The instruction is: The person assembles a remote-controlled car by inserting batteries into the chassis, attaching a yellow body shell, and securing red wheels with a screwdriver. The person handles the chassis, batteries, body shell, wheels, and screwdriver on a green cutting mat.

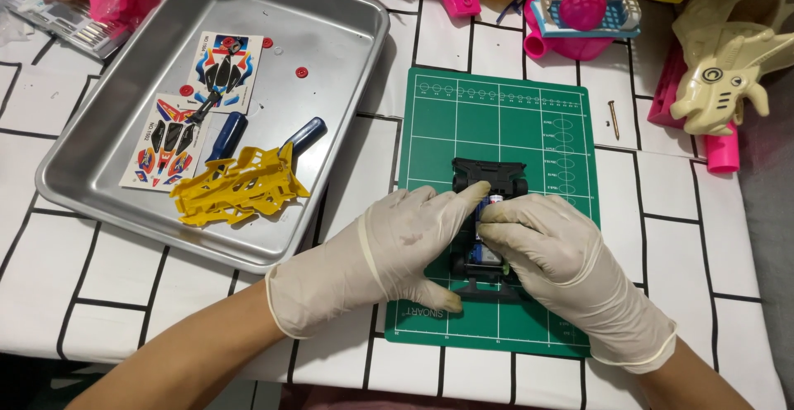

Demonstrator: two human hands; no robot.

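A small black toy car chassis [490, 177] lies on a green cutting mat [496, 120]. Both my hands wear pale gloves and close around its middle. My left hand [405, 240] grips it from the left side. My right hand [550, 249] covers the right and near part, fingertips pressing on a battery-like piece [495, 201] inside the chassis. The rear of the chassis is mostly hidden under my hands.
A metal tray [331, 54] at left holds a yellow car body shell [236, 187], two sticker sheets [219, 62], two blue-handled screwdrivers [225, 135] and small red parts. A screw [614, 118] lies right of the mat. Pink and yellow toys and a cream dinosaur toy [728, 79] crowd the far edge.
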